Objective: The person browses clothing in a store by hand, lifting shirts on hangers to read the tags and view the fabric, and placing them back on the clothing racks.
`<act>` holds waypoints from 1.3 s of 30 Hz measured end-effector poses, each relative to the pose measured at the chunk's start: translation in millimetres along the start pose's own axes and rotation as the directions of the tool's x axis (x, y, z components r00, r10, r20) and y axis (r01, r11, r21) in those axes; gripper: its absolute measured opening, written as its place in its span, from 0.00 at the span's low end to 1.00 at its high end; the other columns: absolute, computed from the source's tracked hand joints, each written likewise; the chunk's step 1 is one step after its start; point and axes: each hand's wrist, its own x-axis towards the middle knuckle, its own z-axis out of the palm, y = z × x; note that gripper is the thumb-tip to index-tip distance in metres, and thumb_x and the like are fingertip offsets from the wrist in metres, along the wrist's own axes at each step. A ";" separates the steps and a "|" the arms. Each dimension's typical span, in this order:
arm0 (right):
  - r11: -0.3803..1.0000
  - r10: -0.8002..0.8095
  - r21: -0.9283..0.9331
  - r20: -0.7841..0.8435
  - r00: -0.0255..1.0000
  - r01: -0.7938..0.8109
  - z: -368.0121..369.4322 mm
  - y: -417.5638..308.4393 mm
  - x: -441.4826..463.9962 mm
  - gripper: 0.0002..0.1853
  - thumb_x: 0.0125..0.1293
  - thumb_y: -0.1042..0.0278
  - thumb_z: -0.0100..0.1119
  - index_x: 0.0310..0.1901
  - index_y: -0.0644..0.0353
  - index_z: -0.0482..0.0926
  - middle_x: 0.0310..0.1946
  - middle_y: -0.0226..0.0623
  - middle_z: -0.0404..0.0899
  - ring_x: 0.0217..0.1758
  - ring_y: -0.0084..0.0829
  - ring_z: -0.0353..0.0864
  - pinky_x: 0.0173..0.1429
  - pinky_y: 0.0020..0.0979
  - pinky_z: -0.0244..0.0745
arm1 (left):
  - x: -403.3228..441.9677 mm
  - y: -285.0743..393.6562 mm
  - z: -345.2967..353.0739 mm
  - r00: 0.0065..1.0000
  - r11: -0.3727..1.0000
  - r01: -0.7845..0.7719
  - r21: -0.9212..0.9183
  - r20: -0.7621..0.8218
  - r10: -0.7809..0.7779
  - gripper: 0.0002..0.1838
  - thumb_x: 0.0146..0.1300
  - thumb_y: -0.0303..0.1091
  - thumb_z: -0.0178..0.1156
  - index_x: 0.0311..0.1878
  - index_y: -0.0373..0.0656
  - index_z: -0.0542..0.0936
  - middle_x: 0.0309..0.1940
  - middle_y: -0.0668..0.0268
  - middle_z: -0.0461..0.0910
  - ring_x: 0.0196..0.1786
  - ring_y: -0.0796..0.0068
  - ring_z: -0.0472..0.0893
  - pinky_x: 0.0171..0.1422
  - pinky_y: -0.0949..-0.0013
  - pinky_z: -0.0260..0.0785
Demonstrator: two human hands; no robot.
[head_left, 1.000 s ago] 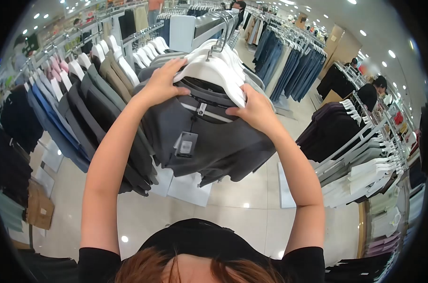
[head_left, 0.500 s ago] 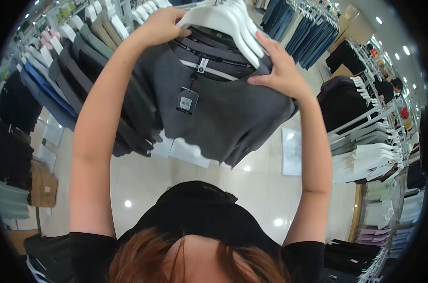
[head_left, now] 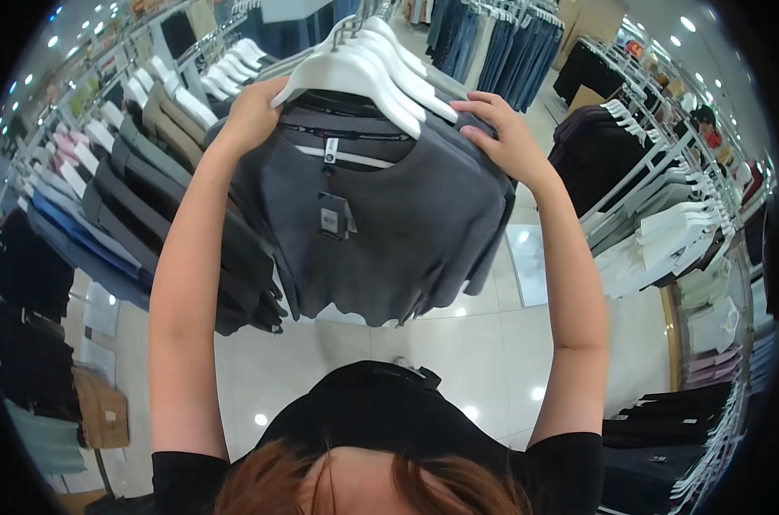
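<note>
The print on the black hang tag with a white label (head_left: 331, 216) is too small to read. The left hand's (head_left: 256, 116) fingertips disappear behind the curved white hanger (head_left: 342, 73).

Grey top (head_left: 355, 232), scoop-necked and long-sleeved: hung upright, front exposed, on white hanger (head_left: 342, 77); left shoulder held by left hand (head_left: 256, 118). Fitted with white neck label (head_left: 330, 150) and dark hang tag (head_left: 332, 216) bearing a pale panel. More grey tops (head_left: 484, 176): hung close behind on white hangers (head_left: 402, 69), touched at right shoulders by right hand (head_left: 511, 142).
</note>
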 end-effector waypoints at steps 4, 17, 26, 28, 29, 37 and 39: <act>0.969 0.135 0.202 0.045 0.990 -0.141 -7.3 9.8 -2.2 0.15 0.62 0.66 0.55 0.50 0.59 0.75 0.46 0.37 0.75 0.49 0.32 0.73 0.55 0.29 0.67 | 3.4 7.1 -5.0 0.999 0.999 0.030 0.012 0.042 -0.030 0.27 0.48 0.15 0.46 0.53 0.47 0.75 0.44 0.52 0.78 0.51 0.55 0.76 0.55 0.70 0.63; 0.999 0.018 0.026 0.043 0.999 -0.020 11.0 -0.2 25.1 0.14 0.61 0.58 0.55 0.46 0.55 0.76 0.36 0.43 0.79 0.41 0.40 0.78 0.44 0.36 0.71 | -11.3 22.7 -4.8 0.997 0.995 0.070 0.076 -0.030 -0.068 0.25 0.51 0.16 0.48 0.53 0.46 0.74 0.42 0.48 0.77 0.48 0.48 0.74 0.54 0.66 0.63; 0.965 0.014 -0.254 -0.189 0.982 -0.063 -65.0 -3.9 8.7 0.18 0.59 0.51 0.58 0.46 0.53 0.76 0.31 0.41 0.80 0.36 0.43 0.79 0.41 0.37 0.70 | -14.3 22.3 0.8 0.990 0.981 0.094 0.170 -0.121 -0.074 0.27 0.49 0.18 0.46 0.53 0.52 0.74 0.40 0.48 0.77 0.47 0.47 0.74 0.50 0.60 0.66; 0.959 0.067 -0.254 -0.239 0.969 -0.129 -100.8 0.9 -13.9 0.17 0.58 0.53 0.61 0.44 0.54 0.77 0.25 0.37 0.77 0.29 0.34 0.76 0.37 0.31 0.68 | -13.0 16.1 1.9 0.991 0.973 0.105 0.206 -0.108 -0.084 0.26 0.49 0.19 0.46 0.53 0.53 0.75 0.41 0.49 0.77 0.48 0.47 0.74 0.50 0.58 0.66; 0.955 0.092 -0.249 -0.263 0.960 -0.159 -119.4 4.4 -29.1 0.16 0.58 0.56 0.61 0.45 0.55 0.77 0.24 0.33 0.75 0.28 0.28 0.72 0.36 0.27 0.66 | -11.5 3.1 5.4 0.990 0.973 0.080 0.218 -0.129 -0.052 0.26 0.49 0.20 0.47 0.53 0.54 0.75 0.42 0.50 0.77 0.49 0.47 0.73 0.51 0.56 0.65; 0.753 -0.049 -0.539 -0.618 0.785 -0.377 -229.7 -54.1 -192.3 0.14 0.63 0.61 0.56 0.47 0.57 0.78 0.30 0.36 0.80 0.31 0.23 0.75 0.39 0.24 0.67 | -12.2 0.4 12.5 0.975 0.951 0.095 0.294 -0.221 -0.028 0.21 0.56 0.26 0.45 0.54 0.50 0.74 0.47 0.50 0.75 0.51 0.47 0.72 0.53 0.55 0.65; 0.631 -0.046 -0.582 -0.687 0.725 -0.512 -238.1 -88.8 -222.3 0.14 0.64 0.59 0.55 0.47 0.56 0.78 0.31 0.41 0.80 0.31 0.27 0.77 0.39 0.25 0.68 | -9.2 -13.8 17.4 0.951 0.942 0.073 0.327 -0.307 0.033 0.21 0.54 0.25 0.49 0.54 0.44 0.73 0.47 0.49 0.75 0.51 0.47 0.73 0.54 0.57 0.65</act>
